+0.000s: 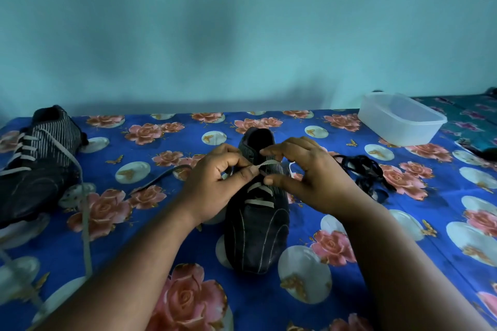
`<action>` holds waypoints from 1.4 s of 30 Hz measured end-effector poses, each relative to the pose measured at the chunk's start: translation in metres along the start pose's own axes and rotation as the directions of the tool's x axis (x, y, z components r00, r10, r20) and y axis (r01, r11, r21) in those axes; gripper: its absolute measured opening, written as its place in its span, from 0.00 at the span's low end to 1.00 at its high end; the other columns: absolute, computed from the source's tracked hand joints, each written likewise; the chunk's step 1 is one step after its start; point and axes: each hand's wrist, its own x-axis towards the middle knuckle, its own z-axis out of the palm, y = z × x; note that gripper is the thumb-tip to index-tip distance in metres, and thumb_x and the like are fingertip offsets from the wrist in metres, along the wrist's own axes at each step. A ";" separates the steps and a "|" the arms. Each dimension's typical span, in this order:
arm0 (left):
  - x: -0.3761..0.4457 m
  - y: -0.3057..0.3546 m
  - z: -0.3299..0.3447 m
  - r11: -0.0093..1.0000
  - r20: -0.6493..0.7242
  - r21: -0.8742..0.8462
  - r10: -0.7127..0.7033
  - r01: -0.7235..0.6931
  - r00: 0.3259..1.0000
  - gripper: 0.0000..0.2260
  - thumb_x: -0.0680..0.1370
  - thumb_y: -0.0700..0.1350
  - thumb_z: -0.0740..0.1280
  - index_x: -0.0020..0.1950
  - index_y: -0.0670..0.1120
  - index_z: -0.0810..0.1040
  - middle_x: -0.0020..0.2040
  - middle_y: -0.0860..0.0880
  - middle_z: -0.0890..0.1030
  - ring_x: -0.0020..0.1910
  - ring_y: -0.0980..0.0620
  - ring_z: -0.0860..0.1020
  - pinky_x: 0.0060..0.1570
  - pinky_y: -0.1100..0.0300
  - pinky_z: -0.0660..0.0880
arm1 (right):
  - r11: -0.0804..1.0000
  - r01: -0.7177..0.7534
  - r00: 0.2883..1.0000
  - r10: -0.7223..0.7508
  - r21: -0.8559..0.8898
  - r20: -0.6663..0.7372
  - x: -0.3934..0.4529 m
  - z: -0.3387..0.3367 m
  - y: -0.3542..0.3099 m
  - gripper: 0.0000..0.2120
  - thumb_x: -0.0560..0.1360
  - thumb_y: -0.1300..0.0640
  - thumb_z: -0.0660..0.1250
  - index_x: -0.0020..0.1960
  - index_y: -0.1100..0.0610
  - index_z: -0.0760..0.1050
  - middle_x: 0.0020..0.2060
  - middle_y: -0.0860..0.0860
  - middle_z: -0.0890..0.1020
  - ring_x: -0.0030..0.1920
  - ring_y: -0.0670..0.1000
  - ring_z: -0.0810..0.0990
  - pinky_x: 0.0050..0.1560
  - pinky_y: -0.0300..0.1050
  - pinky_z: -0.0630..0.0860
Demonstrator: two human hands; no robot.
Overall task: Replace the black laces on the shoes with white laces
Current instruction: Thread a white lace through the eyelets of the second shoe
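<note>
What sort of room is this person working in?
Probably a home, perhaps a bedroom. The shoes sit on a flowered blue cloth that looks like a bedsheet, a plain turquoise wall stands behind, and a household plastic container rests on the right.

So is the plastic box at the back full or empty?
Empty, as far as it shows. The plastic box has no lid, and only its bare see-through walls and floor are visible.

1. No text, label, brand, number or sign could be read anywhere in the frame.
2. The shoes and the plastic box bore no legible marking.
</note>
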 end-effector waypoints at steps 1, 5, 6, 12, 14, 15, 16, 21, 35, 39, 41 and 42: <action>0.000 0.000 0.000 1.000 0.009 0.001 -0.001 0.001 1.000 0.09 0.77 0.52 0.70 0.46 0.47 0.84 0.46 0.54 0.76 0.46 0.58 0.76 0.46 0.70 0.70 | 0.999 0.028 1.000 -0.028 -0.017 0.002 0.001 0.003 -0.001 0.15 0.80 0.43 0.68 0.62 0.50 0.81 0.52 0.42 0.81 0.53 0.50 0.78 0.54 0.47 0.74; 0.000 -0.002 0.001 0.999 0.018 0.037 0.016 -0.017 1.000 0.03 0.78 0.47 0.73 0.45 0.51 0.83 0.45 0.57 0.74 0.47 0.57 0.76 0.46 0.70 0.69 | 0.997 0.075 0.997 -0.075 -0.015 -0.007 0.003 0.005 -0.004 0.10 0.82 0.49 0.66 0.53 0.53 0.83 0.48 0.45 0.83 0.49 0.50 0.80 0.52 0.46 0.74; 0.000 -0.002 0.000 0.999 0.000 0.047 0.021 -0.021 1.000 0.04 0.78 0.48 0.72 0.45 0.50 0.84 0.45 0.57 0.74 0.47 0.56 0.76 0.46 0.70 0.69 | 0.998 0.052 0.999 -0.052 0.033 0.007 0.002 0.003 -0.002 0.10 0.82 0.50 0.66 0.51 0.54 0.82 0.46 0.45 0.82 0.47 0.49 0.79 0.50 0.44 0.73; 0.002 -0.009 -0.004 0.999 -0.057 0.048 -0.023 0.026 0.998 0.11 0.73 0.57 0.68 0.42 0.51 0.84 0.48 0.51 0.72 0.49 0.54 0.73 0.50 0.62 0.71 | 0.978 -0.162 0.977 0.178 -0.133 0.117 -0.014 -0.004 0.041 0.18 0.82 0.41 0.55 0.51 0.50 0.79 0.46 0.46 0.79 0.50 0.55 0.76 0.50 0.56 0.75; 0.001 -0.009 -0.003 0.999 -0.061 0.020 -0.040 0.041 0.997 0.10 0.73 0.57 0.68 0.41 0.53 0.83 0.47 0.51 0.73 0.48 0.52 0.74 0.50 0.58 0.72 | 0.940 -0.297 0.950 0.309 -0.169 0.051 -0.019 -0.009 0.054 0.16 0.82 0.41 0.56 0.52 0.46 0.80 0.51 0.45 0.78 0.56 0.57 0.74 0.56 0.60 0.74; 0.001 -0.010 -0.002 0.999 -0.058 0.005 -0.049 0.049 0.997 0.10 0.73 0.57 0.68 0.41 0.53 0.83 0.47 0.51 0.74 0.48 0.51 0.75 0.50 0.55 0.73 | 0.940 -0.322 0.945 0.326 -0.113 0.022 -0.019 -0.011 0.056 0.14 0.82 0.42 0.58 0.52 0.46 0.81 0.52 0.45 0.78 0.57 0.56 0.74 0.58 0.61 0.73; 0.000 -0.009 -0.002 0.998 -0.057 -0.006 -0.060 0.060 0.997 0.09 0.73 0.57 0.67 0.42 0.54 0.83 0.47 0.51 0.74 0.47 0.50 0.75 0.50 0.53 0.73 | 0.949 -0.314 0.949 0.314 -0.030 0.004 -0.018 -0.013 0.055 0.12 0.82 0.44 0.61 0.51 0.46 0.81 0.52 0.45 0.78 0.57 0.55 0.74 0.59 0.59 0.72; -0.001 0.002 -0.010 0.957 -0.047 -0.258 -0.149 0.132 0.988 0.26 0.72 0.56 0.66 0.70 0.63 0.72 0.62 0.60 0.72 0.56 0.55 0.71 0.54 0.56 0.72 | 0.951 -0.109 0.994 0.112 0.291 0.005 -0.003 -0.010 0.012 0.10 0.81 0.51 0.66 0.45 0.53 0.81 0.46 0.48 0.80 0.53 0.52 0.79 0.56 0.49 0.74; 0.002 0.005 -0.004 0.959 -0.036 0.245 0.155 -0.141 0.987 0.15 0.74 0.66 0.68 0.52 0.57 0.84 0.55 0.60 0.77 0.63 0.57 0.73 0.62 0.59 0.69 | 0.890 -0.196 0.980 0.172 0.411 0.096 0.000 -0.004 -0.010 0.09 0.81 0.54 0.68 0.46 0.57 0.83 0.37 0.45 0.82 0.38 0.46 0.79 0.41 0.40 0.74; 0.003 0.007 0.001 0.961 -0.082 0.217 0.192 -0.170 0.978 0.12 0.77 0.60 0.67 0.44 0.54 0.84 0.50 0.58 0.76 0.58 0.54 0.74 0.56 0.60 0.71 | 0.870 -0.188 0.982 0.149 0.455 0.120 0.000 -0.003 -0.013 0.10 0.82 0.54 0.67 0.44 0.56 0.81 0.33 0.48 0.79 0.34 0.47 0.75 0.38 0.41 0.72; 0.005 0.003 -0.005 0.992 -0.159 0.084 0.104 -0.091 0.982 0.07 0.77 0.59 0.69 0.43 0.58 0.82 0.49 0.59 0.76 0.55 0.49 0.77 0.52 0.55 0.74 | 0.805 -0.226 0.974 0.193 0.548 0.119 0.000 -0.007 -0.011 0.13 0.82 0.52 0.66 0.41 0.54 0.79 0.30 0.51 0.74 0.31 0.47 0.71 0.35 0.43 0.69; 0.006 0.000 -0.008 1.000 -0.200 -0.005 0.029 -0.031 0.979 0.06 0.76 0.57 0.70 0.42 0.58 0.81 0.49 0.58 0.77 0.52 0.46 0.79 0.49 0.54 0.75 | 0.771 -0.243 0.968 0.228 0.589 0.101 0.000 -0.010 -0.009 0.14 0.82 0.50 0.66 0.40 0.54 0.79 0.30 0.56 0.73 0.31 0.50 0.71 0.35 0.46 0.69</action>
